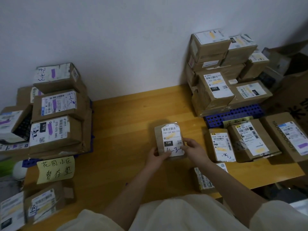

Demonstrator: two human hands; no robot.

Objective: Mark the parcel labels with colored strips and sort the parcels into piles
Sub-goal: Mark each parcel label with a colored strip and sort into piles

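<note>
I hold a small brown parcel (168, 137) above the middle of the wooden table (126, 124). Its white label reads 15H and carries a yellow strip and handwritten numbers. My left hand (156, 155) grips the parcel's lower left corner, thumb on the label. My right hand (193, 148) pinches the lower right edge of the label. A pile of parcels with purple strips (56, 107) stands at the left. A pile with yellow strips (221, 72) stands at the back right against the wall.
A yellow handwritten note (55, 169) lies in front of the left pile. More parcels (250, 140) lie at the right front on a blue perforated mat (233, 114). Other parcels (40, 205) sit at the near left, and one (203, 179) lies under my right forearm.
</note>
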